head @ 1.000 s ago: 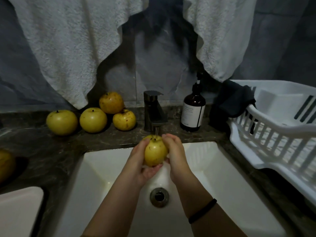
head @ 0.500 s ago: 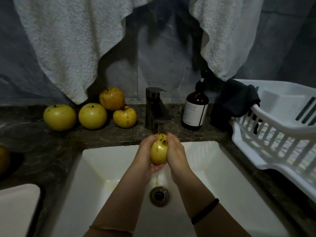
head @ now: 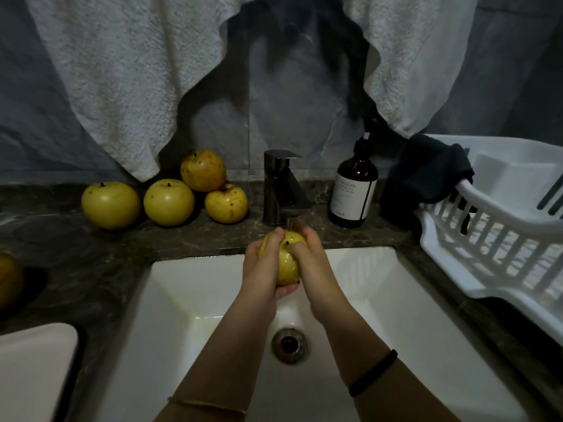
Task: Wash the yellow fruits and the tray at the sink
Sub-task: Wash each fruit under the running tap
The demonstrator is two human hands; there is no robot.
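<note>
A yellow fruit (head: 287, 263) is held over the white sink (head: 189, 287) under the running tap (head: 283, 190). My left hand (head: 263, 266) cups it from the left and below, fingers curled round it. My right hand (head: 307, 257) grips it from the right, thumb on its top near the stem. Several more yellow fruits stand on the dark counter at the back left: one (head: 110, 205), a second (head: 169, 201), a third (head: 226, 203) and one behind (head: 203, 171). Another fruit (head: 9, 278) shows at the left edge. A pale tray corner (head: 33, 367) lies at the lower left.
A brown soap bottle (head: 353, 193) stands right of the tap. A white slatted dish rack (head: 499, 236) with a dark cloth (head: 426, 175) over its rim fills the right counter. Two white towels (head: 128, 71) hang above. The drain (head: 289, 345) lies below my wrists.
Both hands have turned the fruit under the water; its stem end now faces up and my right thumb has come over its top. The camera has shifted slightly.
</note>
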